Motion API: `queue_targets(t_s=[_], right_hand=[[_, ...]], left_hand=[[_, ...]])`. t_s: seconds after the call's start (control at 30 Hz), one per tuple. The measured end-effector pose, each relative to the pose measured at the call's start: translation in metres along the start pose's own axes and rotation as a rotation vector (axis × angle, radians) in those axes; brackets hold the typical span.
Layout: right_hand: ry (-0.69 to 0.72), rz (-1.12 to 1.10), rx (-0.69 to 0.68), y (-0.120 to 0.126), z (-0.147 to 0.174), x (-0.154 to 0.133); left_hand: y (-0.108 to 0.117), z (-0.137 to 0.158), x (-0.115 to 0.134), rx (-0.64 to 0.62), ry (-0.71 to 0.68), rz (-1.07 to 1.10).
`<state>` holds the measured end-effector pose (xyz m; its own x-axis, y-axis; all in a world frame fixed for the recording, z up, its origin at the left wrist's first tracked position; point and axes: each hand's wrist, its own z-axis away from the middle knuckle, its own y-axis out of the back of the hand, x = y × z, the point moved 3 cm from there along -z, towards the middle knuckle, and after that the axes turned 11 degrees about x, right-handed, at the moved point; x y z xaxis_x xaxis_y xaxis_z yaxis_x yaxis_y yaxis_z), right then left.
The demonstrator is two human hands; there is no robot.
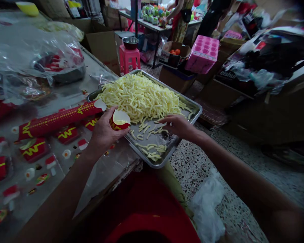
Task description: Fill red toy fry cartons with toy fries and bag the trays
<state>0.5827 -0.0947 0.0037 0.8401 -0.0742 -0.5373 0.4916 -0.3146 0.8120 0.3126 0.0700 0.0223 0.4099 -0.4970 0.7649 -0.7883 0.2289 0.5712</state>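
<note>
My left hand [105,130] is closed around a red fry carton [120,126] with a yellow zigzag mark and a white inner back; its mouth faces up. At the tray's near part, my right hand [177,125] reaches low over loose pale-yellow fry-shaped sticks [152,131]. Its fingers are stretched out and slightly bent, with nothing plainly held; the thumb is partly hidden. A big heap of the same sticks [142,96] fills the far part of the metal tray [164,162]. Beside my left hand lies a long nested stack of red cartons [58,118].
The table [91,189] has a clear plastic cover over printed food pictures. Plastic bags [12,57] lie at its far left. Behind the tray are a pink stool [129,55] with a metal bowl [130,42], cardboard boxes [101,44] and a pink crate-like block [202,54].
</note>
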Motion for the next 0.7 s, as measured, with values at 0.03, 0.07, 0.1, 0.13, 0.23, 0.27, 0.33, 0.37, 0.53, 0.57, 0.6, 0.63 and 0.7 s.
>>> queue_targets(t_s=[0.03, 0.07, 0.1, 0.13, 0.23, 0.27, 0.33, 0.37, 0.53, 0.57, 0.6, 0.63, 0.7], right_hand=[[-0.025, -0.022, 0.051, 0.01, 0.002, 0.004], [-0.04, -0.024, 0.092, 0.018, 0.003, 0.008], [-0.043, -0.016, 0.115, 0.025, 0.004, 0.01], [-0.037, -0.007, 0.113, 0.029, 0.005, 0.012], [0.006, 0.035, -0.004, 0.027, 0.003, 0.008], [0.017, 0.077, -0.049, 0.022, 0.001, 0.006], [0.019, 0.222, -0.115, 0.009, -0.003, 0.001], [0.003, 0.311, -0.143, 0.003, -0.004, -0.001], [-0.164, 0.473, -0.203, -0.019, -0.007, 0.005], [-0.19, 0.451, -0.193, -0.019, -0.006, 0.008], [-0.21, 0.425, -0.182, -0.018, -0.005, 0.01], [-0.232, 0.398, -0.169, -0.015, -0.003, 0.012], [-0.259, 0.33, -0.122, -0.009, -0.001, 0.013]], left_hand=[[0.0, 0.001, 0.001, -0.005, -0.007, -0.005], [0.0, 0.002, 0.002, -0.012, -0.013, -0.009], [0.001, 0.003, 0.003, -0.018, -0.018, -0.015], [0.002, 0.003, 0.005, -0.02, -0.022, -0.022], [0.004, 0.003, 0.01, -0.008, -0.027, -0.04], [0.004, 0.003, 0.011, -0.004, -0.026, -0.042], [0.002, 0.003, 0.014, -0.001, -0.039, -0.04], [0.001, 0.003, 0.014, -0.001, -0.055, -0.039], [-0.004, 0.005, 0.01, -0.012, -0.143, -0.064], [-0.005, 0.006, 0.008, -0.017, -0.143, -0.065], [-0.004, 0.006, 0.006, -0.019, -0.137, -0.062], [-0.004, 0.007, 0.004, -0.022, -0.129, -0.057], [-0.003, 0.008, 0.0, -0.028, -0.119, -0.047]])
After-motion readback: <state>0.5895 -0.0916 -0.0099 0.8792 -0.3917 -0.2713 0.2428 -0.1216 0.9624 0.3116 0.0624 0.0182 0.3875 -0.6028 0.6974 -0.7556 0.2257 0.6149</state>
